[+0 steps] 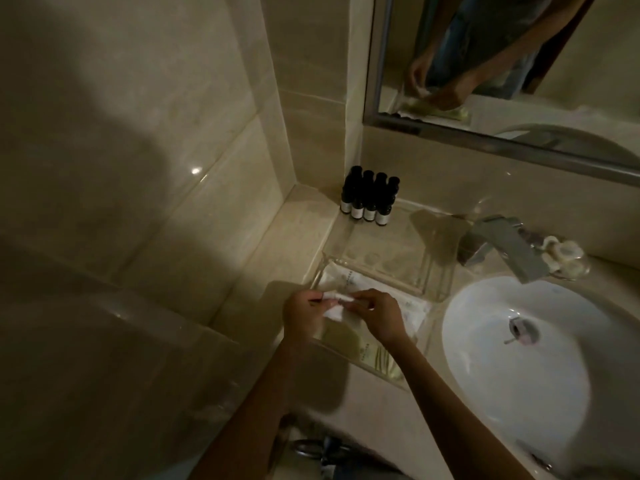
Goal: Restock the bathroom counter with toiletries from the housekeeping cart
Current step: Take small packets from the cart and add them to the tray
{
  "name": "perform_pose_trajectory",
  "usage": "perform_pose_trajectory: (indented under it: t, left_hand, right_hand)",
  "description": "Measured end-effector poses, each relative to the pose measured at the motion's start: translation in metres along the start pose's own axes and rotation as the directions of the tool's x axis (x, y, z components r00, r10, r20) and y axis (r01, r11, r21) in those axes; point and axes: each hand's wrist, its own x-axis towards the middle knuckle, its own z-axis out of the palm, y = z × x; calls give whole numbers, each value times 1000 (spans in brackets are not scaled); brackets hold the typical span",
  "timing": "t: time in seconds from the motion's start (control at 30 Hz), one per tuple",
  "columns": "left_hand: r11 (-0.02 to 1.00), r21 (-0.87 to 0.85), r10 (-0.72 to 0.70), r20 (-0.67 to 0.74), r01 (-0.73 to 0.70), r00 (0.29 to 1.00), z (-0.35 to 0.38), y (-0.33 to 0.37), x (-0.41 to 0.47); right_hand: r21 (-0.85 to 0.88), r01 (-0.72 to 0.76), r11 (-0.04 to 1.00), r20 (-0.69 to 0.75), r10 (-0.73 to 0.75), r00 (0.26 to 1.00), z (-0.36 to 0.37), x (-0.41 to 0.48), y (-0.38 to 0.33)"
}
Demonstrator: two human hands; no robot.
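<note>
The left hand and the right hand meet over the near end of a clear tray. Each pinches one end of a small white packet between thumb and fingertips; the left holds its left end, the right its right end. The packet hangs just above the tray, over flat sachets that lie inside it. Whether it touches them cannot be told.

Handling, as a judgement: the packet looks thin, light and soft. It bends between the two pinches, so it carries no stiffness of its own. A light pinch at the edges suffices; a hard squeeze may crease or burst the wrapper. One hand at a short edge would likely be enough to lay it flat.

The tray sits on the counter, left of the white basin. Its walls are transparent and hard to see in the dim light, so a low approach risks knocking the rim. Four dark bottles stand upright in a tight row at the back corner, well apart from the hands. A tap stands behind the basin. The mirror above shows both hands on the packet.
</note>
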Motion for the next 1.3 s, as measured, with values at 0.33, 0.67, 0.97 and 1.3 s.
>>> perform_pose_trajectory:
  t: [0.33, 0.67, 0.97, 1.3]
  left_hand:
    - [939, 337, 113, -103, -72, 988, 15, -13, 14]
    - [846, 483, 300, -77, -227, 951, 20, -25, 4]
    - [737, 603, 328, 76, -306, 942, 35, -54, -27]
    - [678, 641, 309, 197, -360, 931, 25, -46, -24]
  right_hand:
    - [97, -80, 992, -2, 81, 997, 26, 3, 25]
    - [26, 17, 1000, -101, -14, 995, 45, 4, 35]
    - [-182, 47, 982, -123, -70, 990, 42, 11, 25]
    - [-391, 74, 917, -105, -125, 987, 41, 15, 24]
